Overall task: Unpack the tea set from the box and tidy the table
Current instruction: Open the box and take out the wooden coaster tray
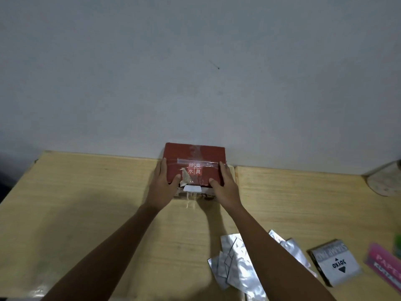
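Observation:
A dark red cardboard box point(195, 157) with white characters and strips of clear tape stands at the far edge of the wooden table point(86, 203), against the wall. Its lid is closed. My left hand point(162, 185) grips the box's left side, thumb on top. My right hand point(225, 187) grips its right side the same way. Torn tape and a white label point(192, 188) hang over the front face between my hands.
Several silver foil packets point(234, 263) lie near the front right. A grey stamp pad box point(335, 262) and a pink paper pack point(386, 266) sit further right. A round pale object point(384, 181) is at the far right edge.

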